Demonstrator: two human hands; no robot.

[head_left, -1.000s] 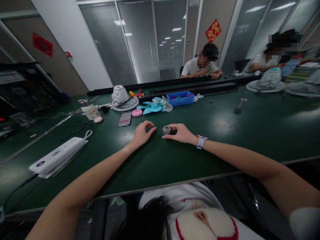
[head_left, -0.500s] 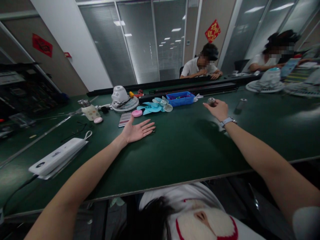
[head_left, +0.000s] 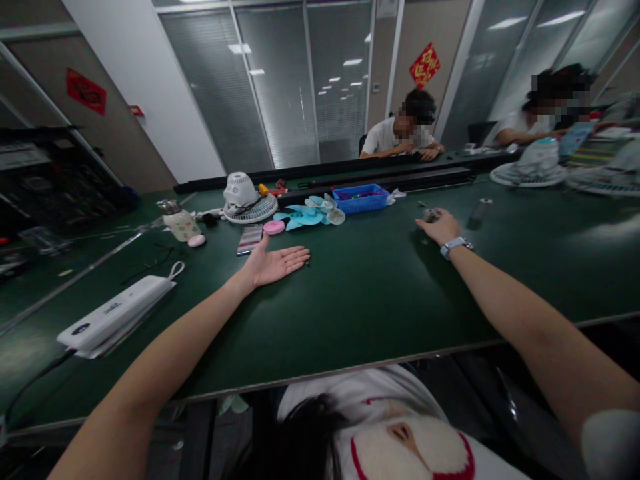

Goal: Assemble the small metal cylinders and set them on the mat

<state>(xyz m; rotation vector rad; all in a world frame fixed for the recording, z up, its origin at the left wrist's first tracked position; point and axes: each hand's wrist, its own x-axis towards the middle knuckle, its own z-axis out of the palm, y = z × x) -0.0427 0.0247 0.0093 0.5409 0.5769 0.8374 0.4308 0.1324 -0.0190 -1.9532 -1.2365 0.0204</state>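
My left hand (head_left: 274, 264) lies palm up over the green table, fingers stretched out and nothing on the palm. By its fingertips is a tiny dark piece (head_left: 307, 265), too small to name. My right hand (head_left: 443, 229), with a watch on the wrist, is closed around a small round metal-topped cylinder (head_left: 431, 215) low at the table; the fingers cover most of it. Just beyond it lies a thin small piece (head_left: 423, 204). To the right of that hand stands a similar grey cylinder (head_left: 481, 212) with a shiny top.
Blue fan blades (head_left: 305, 213), a blue basket (head_left: 363, 199) and a white fan part (head_left: 240, 197) sit toward the back. A striped packet (head_left: 249, 240), pink discs, a patterned bottle (head_left: 181, 223) and a white power strip (head_left: 117, 312) are left. Two people sit beyond.
My right hand has moved down and slightly right with the cylinder, and the thin piece behind it now shows. My left fingers have drawn closer together.
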